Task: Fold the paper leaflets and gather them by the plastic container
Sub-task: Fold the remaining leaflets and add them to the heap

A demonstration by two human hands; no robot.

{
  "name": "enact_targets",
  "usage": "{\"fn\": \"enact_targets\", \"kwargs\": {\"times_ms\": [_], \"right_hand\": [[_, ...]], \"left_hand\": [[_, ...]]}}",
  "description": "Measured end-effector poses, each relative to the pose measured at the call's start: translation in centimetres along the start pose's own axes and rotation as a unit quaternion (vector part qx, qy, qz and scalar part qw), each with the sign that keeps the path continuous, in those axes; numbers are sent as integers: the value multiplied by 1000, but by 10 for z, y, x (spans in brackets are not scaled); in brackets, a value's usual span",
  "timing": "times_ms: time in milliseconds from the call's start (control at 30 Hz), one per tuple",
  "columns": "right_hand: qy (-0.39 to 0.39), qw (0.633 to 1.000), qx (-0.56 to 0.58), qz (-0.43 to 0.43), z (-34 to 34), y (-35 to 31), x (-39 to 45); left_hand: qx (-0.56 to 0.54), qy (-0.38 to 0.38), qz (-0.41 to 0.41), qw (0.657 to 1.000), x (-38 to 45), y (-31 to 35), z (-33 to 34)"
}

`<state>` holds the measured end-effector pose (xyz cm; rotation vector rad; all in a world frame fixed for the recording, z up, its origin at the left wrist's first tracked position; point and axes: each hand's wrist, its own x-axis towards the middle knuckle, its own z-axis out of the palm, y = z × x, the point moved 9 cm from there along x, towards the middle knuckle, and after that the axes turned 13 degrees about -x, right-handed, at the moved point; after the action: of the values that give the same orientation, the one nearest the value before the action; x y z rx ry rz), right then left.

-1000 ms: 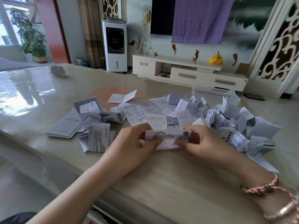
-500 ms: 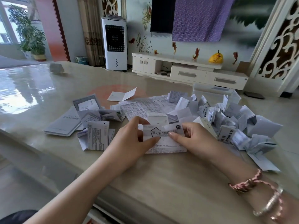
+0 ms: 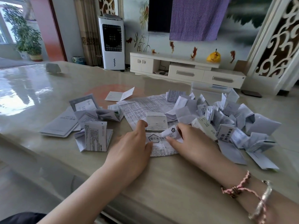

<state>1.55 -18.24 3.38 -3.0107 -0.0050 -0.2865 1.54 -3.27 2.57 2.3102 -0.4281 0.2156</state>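
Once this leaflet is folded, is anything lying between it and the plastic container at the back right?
Yes. The leaflet, held by the left hand and right hand, has a small white box and the heap of folded leaflets lying between it and the clear plastic container, so it must be lifted over.

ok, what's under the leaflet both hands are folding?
The leaflet lies on the bare table. Left hand and right hand cover its side edges, so anything beneath there can't be seen.

Bright daylight comes from the window (image 3: 6,28) at far left. It glares off the glossy table (image 3: 24,97). Straight lines bow at the edges, and detail is soft.
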Motion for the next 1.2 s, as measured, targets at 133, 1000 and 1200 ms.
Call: {"fn": "enact_targets", "kwargs": {"times_ms": [133, 1000, 1200], "right_hand": [[5, 1000, -11, -10, -1, -4, -1], [-24, 994, -15, -102, -1, -11, -24], [-33, 996, 2, -88, 1, -5, -23]], "left_hand": [[47, 19, 28, 998, -1, 5, -2], [157, -108, 53, 980, -6, 1, 12], [168, -161, 48, 971, -12, -5, 13]]}}
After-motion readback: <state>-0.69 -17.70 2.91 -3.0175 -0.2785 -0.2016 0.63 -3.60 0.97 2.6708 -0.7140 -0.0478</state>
